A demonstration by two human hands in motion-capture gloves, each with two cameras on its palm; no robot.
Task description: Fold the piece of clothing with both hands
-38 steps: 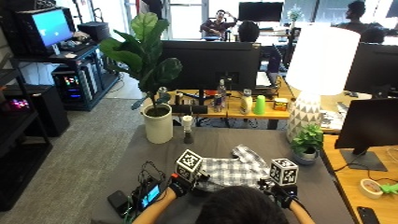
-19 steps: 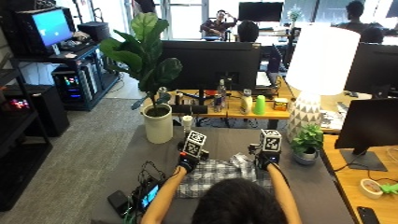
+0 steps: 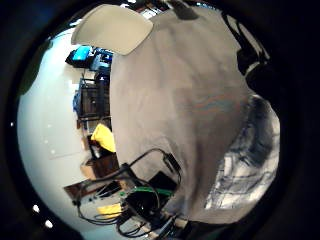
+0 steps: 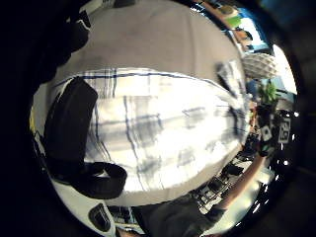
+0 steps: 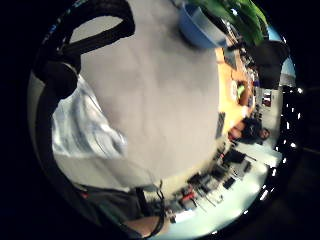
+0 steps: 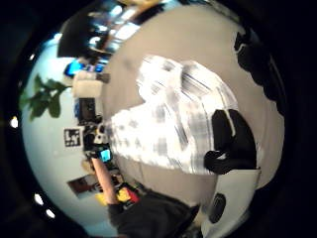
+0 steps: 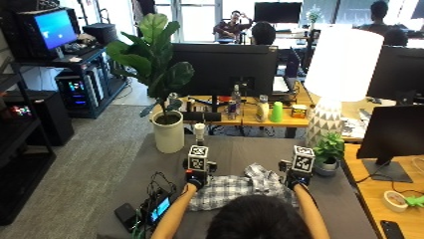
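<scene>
A blue-and-white checked garment (image 7: 238,186) lies bunched on the grey table (image 7: 245,154), just beyond my head. My left hand (image 7: 197,178) is at its left edge and my right hand (image 7: 297,178) at its right edge, well apart. In the left thumb side palm view the garment (image 4: 163,128) fills the picture and curled black fingers (image 4: 69,123) pinch its border. The right thumb side palm view shows the garment (image 6: 168,129) with curled fingers (image 6: 233,139) gripping its edge. Only a corner of the garment (image 5: 80,130) shows beside the right palm's little finger side.
A white pot with a tall plant (image 7: 169,134) stands at the table's far left. A small plant in a blue pot (image 7: 328,159) and a white lamp (image 7: 331,99) stand at the right. A device with cables (image 7: 156,209) lies at the near left edge.
Both hands have moved away from my body across the table and spread apart. The garment has been drawn out wider between them.
</scene>
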